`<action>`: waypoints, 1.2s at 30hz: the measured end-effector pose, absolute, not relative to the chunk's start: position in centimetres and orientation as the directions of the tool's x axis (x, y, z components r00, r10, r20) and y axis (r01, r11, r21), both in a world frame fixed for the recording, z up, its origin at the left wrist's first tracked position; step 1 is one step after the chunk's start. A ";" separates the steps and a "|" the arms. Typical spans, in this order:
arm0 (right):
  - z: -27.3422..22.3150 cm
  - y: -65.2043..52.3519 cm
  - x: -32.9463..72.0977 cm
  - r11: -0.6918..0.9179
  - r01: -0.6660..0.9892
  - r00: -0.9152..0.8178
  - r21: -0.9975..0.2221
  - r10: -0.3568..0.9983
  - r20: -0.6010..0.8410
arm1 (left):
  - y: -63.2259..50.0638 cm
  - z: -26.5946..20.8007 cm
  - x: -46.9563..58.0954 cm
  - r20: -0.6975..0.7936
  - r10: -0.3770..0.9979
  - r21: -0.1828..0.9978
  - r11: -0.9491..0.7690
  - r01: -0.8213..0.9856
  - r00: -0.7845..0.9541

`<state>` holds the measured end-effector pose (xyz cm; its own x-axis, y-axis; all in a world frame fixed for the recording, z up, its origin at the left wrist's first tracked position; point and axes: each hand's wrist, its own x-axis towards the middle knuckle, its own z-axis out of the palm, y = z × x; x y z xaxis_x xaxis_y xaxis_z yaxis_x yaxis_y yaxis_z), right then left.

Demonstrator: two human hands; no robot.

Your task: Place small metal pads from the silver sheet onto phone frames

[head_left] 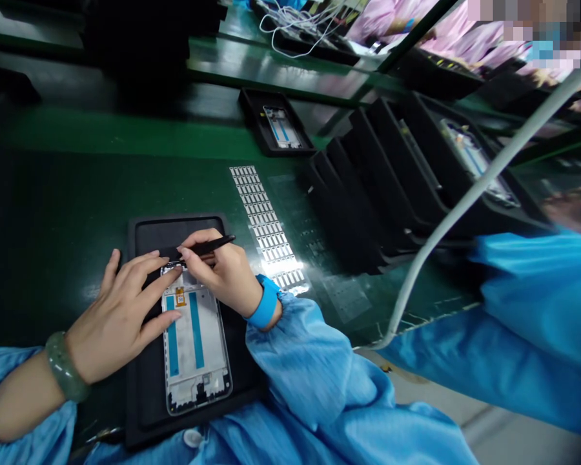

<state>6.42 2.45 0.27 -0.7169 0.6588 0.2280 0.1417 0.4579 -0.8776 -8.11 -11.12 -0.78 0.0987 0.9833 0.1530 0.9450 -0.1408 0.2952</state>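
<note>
A phone frame (186, 349) with two blue strips and a small orange flex cable (180, 297) lies in a black foam tray (142, 400) before me. My left hand (126, 303) rests over its left side, fingers spread, the fingertips touching the top end and the left edge. In my right hand (223, 268) is a pair of dark tweezers (213, 245), pinched between thumb and fingers. Their tip points at the frame's top edge, where my fingers partly hide it. Whether the tip grips anything is too small to tell.
A sheet of small white-and-dark stickers (266, 223) lies right of the tray. Behind it sits another black tray with a phone frame (281, 127). Stacked black trays (382, 187) and a grey cable (445, 226) stand at right, near a co-worker's blue sleeve (537, 310).
</note>
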 end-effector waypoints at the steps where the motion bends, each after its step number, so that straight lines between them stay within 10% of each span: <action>1: 0.3 2.4 6.4 0.459 0.141 -0.718 -0.877 0.658 0.229 | -11.1 -0.8 -8.1 0.155 0.983 0.293 -0.141 0.946 0.099; 36: 0.5 1.9 5.8 0.474 0.185 -0.656 -0.861 0.712 0.251 | -11.1 -0.1 -7.8 0.153 0.974 0.153 -0.188 0.970 0.165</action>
<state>5.80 1.89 0.52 -0.6560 0.7117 0.2512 0.1846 0.4740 -0.8609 -7.79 -11.08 -0.08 0.1646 0.9745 0.1527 0.9703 -0.1878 0.1526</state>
